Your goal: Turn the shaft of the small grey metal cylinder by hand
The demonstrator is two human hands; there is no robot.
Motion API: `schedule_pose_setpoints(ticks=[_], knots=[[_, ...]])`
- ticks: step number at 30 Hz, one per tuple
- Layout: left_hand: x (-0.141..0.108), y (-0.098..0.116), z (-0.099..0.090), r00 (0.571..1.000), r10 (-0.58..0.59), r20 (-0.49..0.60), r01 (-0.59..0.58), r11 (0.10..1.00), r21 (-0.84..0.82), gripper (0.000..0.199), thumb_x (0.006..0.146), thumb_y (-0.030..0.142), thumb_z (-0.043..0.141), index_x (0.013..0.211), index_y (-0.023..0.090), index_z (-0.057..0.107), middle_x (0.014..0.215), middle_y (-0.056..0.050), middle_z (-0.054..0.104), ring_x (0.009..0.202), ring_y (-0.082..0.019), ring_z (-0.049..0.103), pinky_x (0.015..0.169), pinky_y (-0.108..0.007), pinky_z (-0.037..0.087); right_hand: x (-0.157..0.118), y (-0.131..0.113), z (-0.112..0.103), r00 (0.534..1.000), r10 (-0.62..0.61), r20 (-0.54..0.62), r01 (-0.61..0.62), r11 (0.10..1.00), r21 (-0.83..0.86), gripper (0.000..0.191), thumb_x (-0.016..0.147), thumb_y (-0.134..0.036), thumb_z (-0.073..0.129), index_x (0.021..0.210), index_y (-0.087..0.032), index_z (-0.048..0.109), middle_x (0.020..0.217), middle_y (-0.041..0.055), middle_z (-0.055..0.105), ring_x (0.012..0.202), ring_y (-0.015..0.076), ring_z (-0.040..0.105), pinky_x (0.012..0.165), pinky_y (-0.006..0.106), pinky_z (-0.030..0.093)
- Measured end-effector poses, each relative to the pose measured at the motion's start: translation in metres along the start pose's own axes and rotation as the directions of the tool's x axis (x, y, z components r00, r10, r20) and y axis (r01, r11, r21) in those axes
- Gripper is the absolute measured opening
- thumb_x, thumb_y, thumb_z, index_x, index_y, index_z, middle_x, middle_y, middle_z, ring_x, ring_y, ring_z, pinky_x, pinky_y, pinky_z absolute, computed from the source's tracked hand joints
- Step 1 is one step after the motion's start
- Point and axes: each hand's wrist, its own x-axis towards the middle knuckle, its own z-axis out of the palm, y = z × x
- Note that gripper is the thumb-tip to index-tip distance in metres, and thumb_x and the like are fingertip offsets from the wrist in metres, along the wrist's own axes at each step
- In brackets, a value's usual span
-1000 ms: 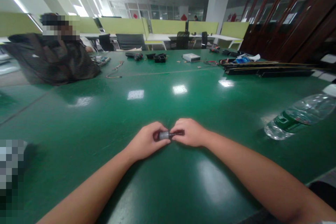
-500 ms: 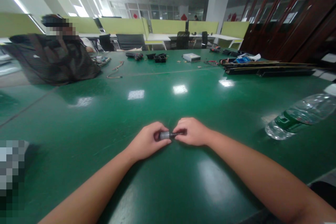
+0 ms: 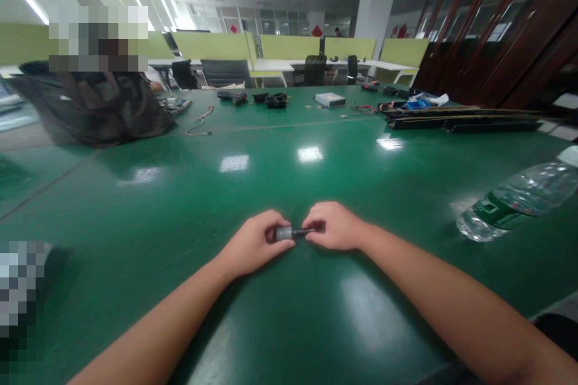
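Observation:
Low over the green table point(image 3: 271, 186), my left hand point(image 3: 255, 243) is curled with thumb and fingers around a small silver-grey cylinder point(image 3: 284, 233). A thin dark ribbed shaft point(image 3: 298, 233) runs out of the cylinder's right side; its exact kind is too small to make out. My right hand point(image 3: 334, 227) is closed in a pinch at the shaft's right end, its fingertips covering part of it. A narrow gap separates the two hands, and the shaft spans it.
A clear water bottle point(image 3: 501, 207) lies at the right. A large dark bag point(image 3: 103, 108) stands at the left back, near a blurred-out person. Along the far side are a cable point(image 3: 198, 123), black parts point(image 3: 275, 100), a white box point(image 3: 329, 99) and long dark strips point(image 3: 456, 117).
My right hand has shifted slightly right, so a little more of the dark shaft shows between the hands. My left hand stays nearly in place around the cylinder.

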Motion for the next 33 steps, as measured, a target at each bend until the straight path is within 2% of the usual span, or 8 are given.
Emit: schedule_pose_setpoints(ticks=[21,25,29,33], knots=[[-0.001,0.002,-0.002,1.000,0.004,-0.012,-0.004,1.000,-0.002,0.026,0.082,0.041,0.069,0.096,0.019,0.066,0.078,0.000,0.059,0.067,-0.015,0.053,0.062,-0.025,0.041,-0.006,0.005,-0.013,0.995,0.087,0.058,-0.087,0.996,0.001,0.010,0.074,-0.018,0.071,0.084,-0.018,0.073,0.080,0.0022,0.069,0.076,0.0143,0.061,0.073,0.026,0.045],[-0.001,0.002,-0.001,1.000,0.002,-0.015,-0.002,1.000,-0.003,0.026,0.082,0.041,0.069,0.096,0.019,0.066,0.078,0.000,0.059,0.067,-0.015,0.054,0.062,-0.025,0.041,-0.010,0.012,-0.020,0.987,0.141,0.073,-0.140,0.990,-0.011,0.011,0.072,-0.015,0.070,0.083,-0.017,0.073,0.079,0.0019,0.069,0.072,0.0130,0.061,0.068,0.024,0.045],[-0.001,0.002,-0.002,1.000,0.005,-0.010,-0.005,1.000,0.004,0.025,0.082,0.040,0.069,0.096,0.019,0.066,0.078,0.000,0.059,0.067,-0.015,0.054,0.062,-0.025,0.041,-0.013,0.019,-0.027,0.971,0.224,0.081,-0.228,0.973,0.040,0.013,0.071,-0.014,0.069,0.084,-0.015,0.073,0.077,0.0016,0.069,0.066,0.0113,0.060,0.063,0.022,0.045],[-0.001,0.002,-0.002,1.000,0.007,-0.012,-0.006,1.000,0.006,0.026,0.082,0.041,0.069,0.096,0.019,0.065,0.079,0.000,0.059,0.067,-0.015,0.054,0.062,-0.025,0.041,-0.014,0.018,-0.028,0.970,0.213,0.114,-0.224,0.971,0.089,0.013,0.072,-0.015,0.069,0.084,-0.015,0.073,0.078,0.0018,0.069,0.068,0.0114,0.061,0.064,0.022,0.046]])
